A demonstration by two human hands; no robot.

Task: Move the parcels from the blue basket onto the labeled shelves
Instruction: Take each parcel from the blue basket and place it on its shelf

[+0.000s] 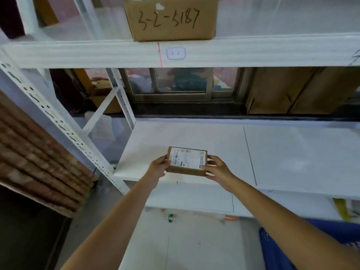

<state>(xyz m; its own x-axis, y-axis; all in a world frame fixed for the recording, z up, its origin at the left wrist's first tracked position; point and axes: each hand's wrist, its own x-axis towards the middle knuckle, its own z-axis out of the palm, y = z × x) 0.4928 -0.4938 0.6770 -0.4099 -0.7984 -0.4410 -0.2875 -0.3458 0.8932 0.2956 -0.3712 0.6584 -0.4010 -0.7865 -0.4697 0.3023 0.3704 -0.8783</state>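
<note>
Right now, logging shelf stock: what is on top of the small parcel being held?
A white shipping label covers most of the small parcel's top; its print is too blurred to read. Left hand and right hand hide its ends.

blue plastic basket point(276, 248): mostly cut off, bottom right corner
small white shelf tag point(176, 53): writing too blurry
parcel's white shipping label point(188, 159): print unreadable

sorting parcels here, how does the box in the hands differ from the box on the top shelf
The held box is small and flat, gripped at its ends by the left hand and right hand at the lower shelf; the top box is far bigger and rests on the upper shelf. The held box bears a printed label; the top box has handwritten "3-2-5187". Both are brown cardboard.
</note>
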